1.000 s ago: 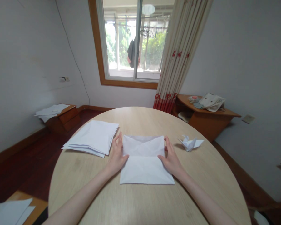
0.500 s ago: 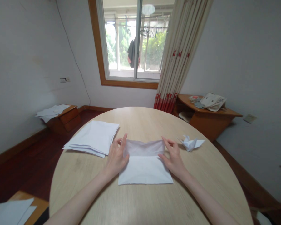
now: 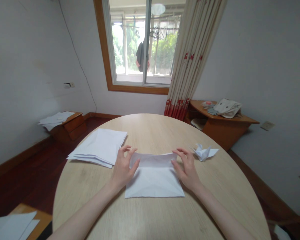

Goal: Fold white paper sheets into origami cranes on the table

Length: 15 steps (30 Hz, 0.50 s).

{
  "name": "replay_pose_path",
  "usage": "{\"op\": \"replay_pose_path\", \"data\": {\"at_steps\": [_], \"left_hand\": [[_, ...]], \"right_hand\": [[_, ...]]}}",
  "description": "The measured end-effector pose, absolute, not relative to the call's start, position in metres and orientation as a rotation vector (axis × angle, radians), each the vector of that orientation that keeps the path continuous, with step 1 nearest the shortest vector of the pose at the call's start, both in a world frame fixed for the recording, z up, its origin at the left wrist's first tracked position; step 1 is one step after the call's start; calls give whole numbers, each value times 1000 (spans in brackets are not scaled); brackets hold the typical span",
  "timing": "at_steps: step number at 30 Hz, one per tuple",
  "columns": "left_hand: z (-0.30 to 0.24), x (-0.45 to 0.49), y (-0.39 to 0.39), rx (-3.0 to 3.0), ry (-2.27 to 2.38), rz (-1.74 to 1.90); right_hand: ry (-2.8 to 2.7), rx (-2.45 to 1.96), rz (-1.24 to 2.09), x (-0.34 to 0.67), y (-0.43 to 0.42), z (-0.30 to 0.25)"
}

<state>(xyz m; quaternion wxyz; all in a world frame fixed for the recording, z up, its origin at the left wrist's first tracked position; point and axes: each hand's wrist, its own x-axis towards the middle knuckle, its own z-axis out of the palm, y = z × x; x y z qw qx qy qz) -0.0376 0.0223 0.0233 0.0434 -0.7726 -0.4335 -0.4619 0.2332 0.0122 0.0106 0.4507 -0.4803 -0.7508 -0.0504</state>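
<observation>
folded further over since a second ago, the far flap of the white paper sheet [image 3: 153,183] now leans low toward its near half. the left hand [image 3: 123,168] pinches the flap's left corner, its grip closed on the paper between thumb and fingertips. the right hand [image 3: 187,168] takes the right corner the same way, fingers arched, grip closed on the edge. the sheet lies on the round wooden surface [image 3: 152,220], straight in front of the person. a stack of white paper [image 3: 100,146] lies just left of the sheet, beside the left hand. a small folded paper bird [image 3: 203,152] sits just right of the sheet, near the right hand. beyond the sheet are a window [image 3: 140,43] and a drawn curtain [image 3: 192,56].
</observation>
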Motion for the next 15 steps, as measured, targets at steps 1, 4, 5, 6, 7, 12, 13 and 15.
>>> {"op": "replay_pose_path", "data": {"at_steps": [1,4,5,6,7,12,13,15], "left_hand": [[25,-38,21,-2359,-1307,-1411],[31,-40,18,-2341,-1259,-1388],[32,-41,17,-2329,-1242,-1379],[33,-41,16,-2316,-1222,-1370],[34,-42,15,-2305,-1203,-1362],[39,-43,12,-2311,-1141,-1346],[40,-43,11,-2321,-1140,-1343],[42,-42,9,-2345,-1139,-1333]], "right_hand": [[-1853,-1182,-139,233,11,12],[-1862,-1135,-201,232,7,19],[-1867,-1113,-224,232,6,21],[-1872,-1091,-245,232,4,23],[-1877,-1070,-261,231,3,25],[-1902,-987,-281,229,-3,34],[-1908,-974,-279,228,-4,36],[-1920,-949,-273,227,-6,38]]}}
